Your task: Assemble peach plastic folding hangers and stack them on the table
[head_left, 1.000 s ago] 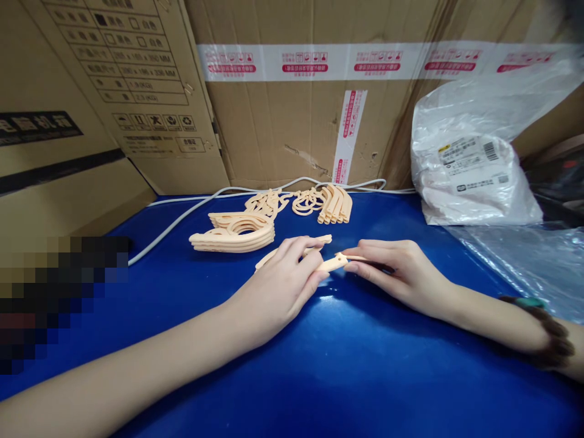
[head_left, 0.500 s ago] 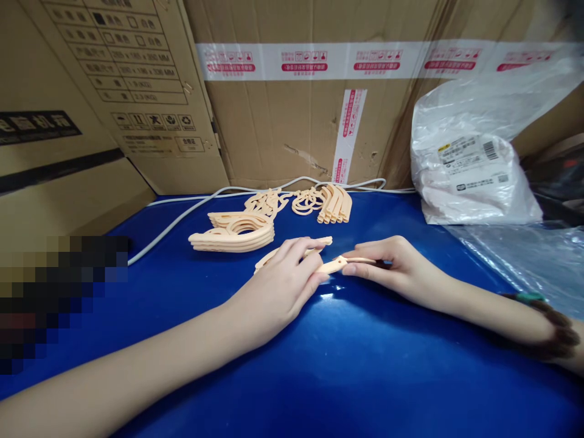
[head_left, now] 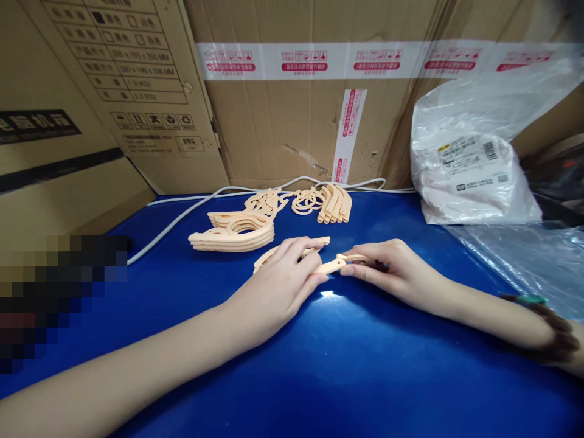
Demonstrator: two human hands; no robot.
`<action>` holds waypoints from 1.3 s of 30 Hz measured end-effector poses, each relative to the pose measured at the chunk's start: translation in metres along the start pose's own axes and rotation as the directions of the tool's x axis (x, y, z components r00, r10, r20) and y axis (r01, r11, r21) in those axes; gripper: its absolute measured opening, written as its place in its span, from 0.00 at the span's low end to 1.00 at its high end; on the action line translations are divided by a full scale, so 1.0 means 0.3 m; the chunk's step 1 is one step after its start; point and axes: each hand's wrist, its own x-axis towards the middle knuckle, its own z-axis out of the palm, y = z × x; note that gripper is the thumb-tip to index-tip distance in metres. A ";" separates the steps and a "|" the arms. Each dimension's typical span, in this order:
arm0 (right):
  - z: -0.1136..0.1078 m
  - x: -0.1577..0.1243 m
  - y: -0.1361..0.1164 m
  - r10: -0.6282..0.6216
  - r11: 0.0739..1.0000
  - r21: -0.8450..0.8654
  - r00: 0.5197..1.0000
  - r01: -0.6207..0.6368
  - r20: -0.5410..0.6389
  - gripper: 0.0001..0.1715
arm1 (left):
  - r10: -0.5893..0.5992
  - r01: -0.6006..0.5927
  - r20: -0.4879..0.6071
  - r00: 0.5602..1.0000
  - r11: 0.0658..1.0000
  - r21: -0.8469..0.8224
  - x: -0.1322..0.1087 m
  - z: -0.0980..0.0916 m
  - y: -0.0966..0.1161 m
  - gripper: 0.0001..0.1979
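Note:
My left hand [head_left: 292, 274] lies over a cream plastic hanger frame [head_left: 331, 266], its fingers and thumb closed on it; much of the frame is under the palm. One arm of it sticks out past the fingertips at the upper right, and a holed end points toward my right hand [head_left: 387, 264]. Pinched between that hand's thumb and fingers is a thin curved cream piece, a hanger hook [head_left: 358, 258] by its look. The hook's near end touches the holed end of the frame. Behind my left hand sits a stack of cream hanger frames [head_left: 232, 243].
Further back on the blue table [head_left: 347, 377] lie loose cream hooks [head_left: 306, 202] and a row of curved arm pieces [head_left: 335, 205]. A white cable [head_left: 176, 228] runs behind them. Cardboard boxes [head_left: 283, 128] wall the back and left; a plastic bag [head_left: 474, 164] stands right.
My right hand has tilted the hook slightly, its near end now a little higher at the frame's holed end. My left hand has barely moved.

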 end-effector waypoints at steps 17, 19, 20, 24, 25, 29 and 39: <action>-0.003 0.002 -0.014 0.009 1.000 -0.018 1.000 -0.009 -0.008 0.20 | 0.009 -0.009 -0.010 1.000 1.000 -0.006 -0.002 0.001 0.002 0.12; -0.004 0.003 -0.016 0.008 1.000 -0.006 1.000 -0.008 -0.006 0.20 | 0.009 -0.010 -0.017 1.000 1.000 -0.008 -0.003 0.002 0.001 0.12; -0.004 0.003 -0.018 0.008 1.000 -0.002 1.000 -0.008 -0.006 0.20 | 0.008 -0.008 -0.018 1.000 1.000 -0.010 -0.003 0.002 0.001 0.12; -0.003 0.004 -0.021 0.013 1.000 0.001 1.000 -0.013 0.007 0.21 | 0.008 -0.008 -0.025 1.000 1.000 -0.017 0.000 0.001 0.001 0.12; -0.004 0.004 -0.021 0.012 1.000 -0.002 1.000 -0.012 0.010 0.21 | 0.008 -0.008 -0.026 1.000 1.000 -0.017 0.000 0.001 0.001 0.12; -0.005 0.006 -0.020 -0.029 0.999 -0.025 0.999 0.030 0.013 0.21 | 0.001 -0.002 -0.022 1.000 1.000 -0.019 0.000 0.000 0.000 0.12; 0.002 -0.010 -0.003 -0.136 0.923 -0.358 0.990 0.140 0.037 0.19 | 0.007 -0.007 0.017 1.000 1.000 0.004 -0.006 0.004 0.002 0.13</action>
